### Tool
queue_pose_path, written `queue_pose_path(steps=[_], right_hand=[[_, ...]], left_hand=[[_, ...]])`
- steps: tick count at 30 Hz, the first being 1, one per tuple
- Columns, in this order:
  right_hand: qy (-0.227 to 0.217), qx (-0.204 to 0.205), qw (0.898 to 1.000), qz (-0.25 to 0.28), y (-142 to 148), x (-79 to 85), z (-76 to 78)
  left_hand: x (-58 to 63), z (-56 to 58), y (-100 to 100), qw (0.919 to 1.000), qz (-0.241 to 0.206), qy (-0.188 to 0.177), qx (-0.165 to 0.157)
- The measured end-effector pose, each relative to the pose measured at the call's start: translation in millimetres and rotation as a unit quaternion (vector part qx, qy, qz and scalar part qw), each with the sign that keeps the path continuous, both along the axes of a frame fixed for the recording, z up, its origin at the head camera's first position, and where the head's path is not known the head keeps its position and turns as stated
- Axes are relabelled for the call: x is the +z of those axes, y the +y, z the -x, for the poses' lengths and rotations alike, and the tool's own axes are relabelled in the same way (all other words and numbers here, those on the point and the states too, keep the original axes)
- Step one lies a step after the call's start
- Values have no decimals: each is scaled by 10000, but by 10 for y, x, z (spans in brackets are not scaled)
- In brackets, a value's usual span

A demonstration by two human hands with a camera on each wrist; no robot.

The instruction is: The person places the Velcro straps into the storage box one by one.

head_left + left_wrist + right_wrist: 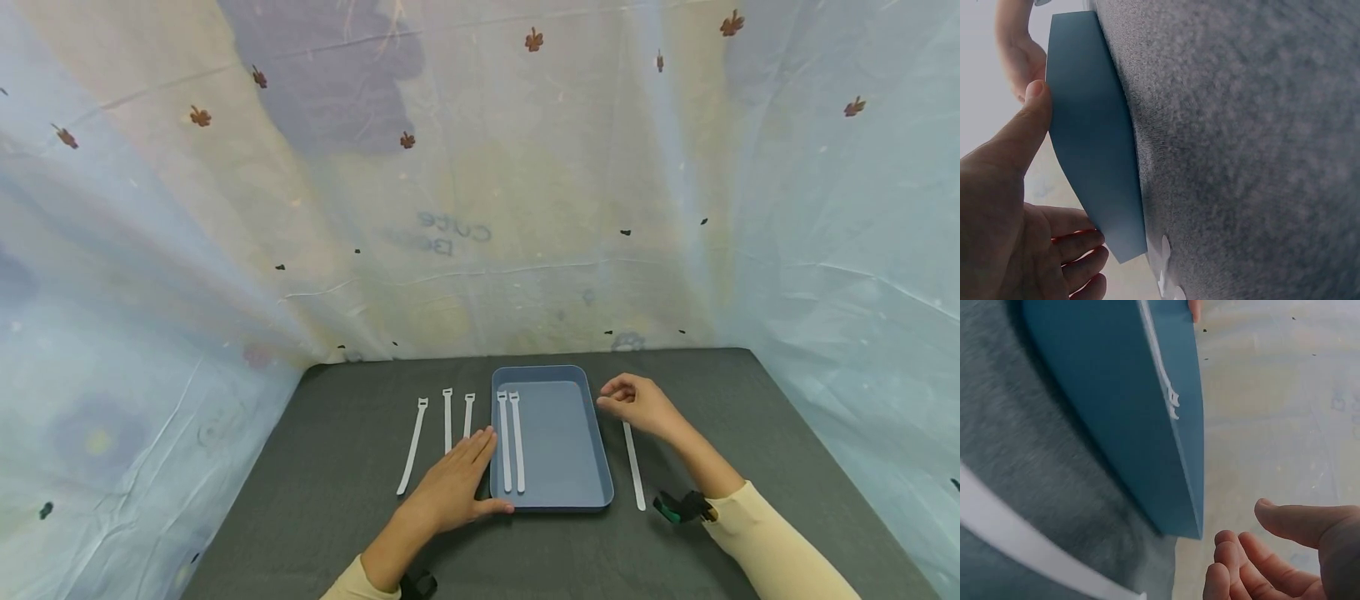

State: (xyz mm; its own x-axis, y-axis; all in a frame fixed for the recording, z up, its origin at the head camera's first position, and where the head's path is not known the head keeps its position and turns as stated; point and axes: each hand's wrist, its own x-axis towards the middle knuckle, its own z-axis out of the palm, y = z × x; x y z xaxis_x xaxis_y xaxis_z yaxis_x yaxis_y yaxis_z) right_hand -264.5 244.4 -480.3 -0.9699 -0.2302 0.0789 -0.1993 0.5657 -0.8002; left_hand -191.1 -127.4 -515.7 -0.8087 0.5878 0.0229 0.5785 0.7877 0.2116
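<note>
A blue rectangular tray [558, 442] has two white straps [518, 450] lying side by side along its left part, slotted heads at the far end. My left hand [456, 482] touches the tray's left side and near corner, its fingers extended and its thumb along the near edge. In the left wrist view, the thumb meets the tray wall [1088, 125]. Just right of the tray my right hand [636, 406] hovers over the far end of another white strap [634, 471]. The right wrist view shows a gap between thumb and fingers [1225, 556], with nothing held.
Left of the tray lie three more white straps, including the outermost strap [412, 450]; my left hand partly covers the nearer ones. A dark grey cloth [337, 500] covers the table. A printed curtain [525, 208] hangs behind and at both sides.
</note>
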Motion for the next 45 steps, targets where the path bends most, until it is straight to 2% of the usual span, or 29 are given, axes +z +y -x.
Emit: queue_pose_path(steps=[13, 25, 38, 45], right_hand=[[-306, -396, 9987, -20, 315, -278, -35], [-257, -577, 9973, -366, 425, -383, -25], [-89, -780, 9947, -656, 400, -457, 46], [-188, -966, 9921, -772, 375, -492, 66]], left_hand=[[-13, 6, -4, 10000, 27, -84, 3], [-12, -4, 4, 9999, 52, -82, 39], [8, -8, 22, 9999, 6, -131, 85], [-9, -2, 10, 10000, -26, -81, 43]])
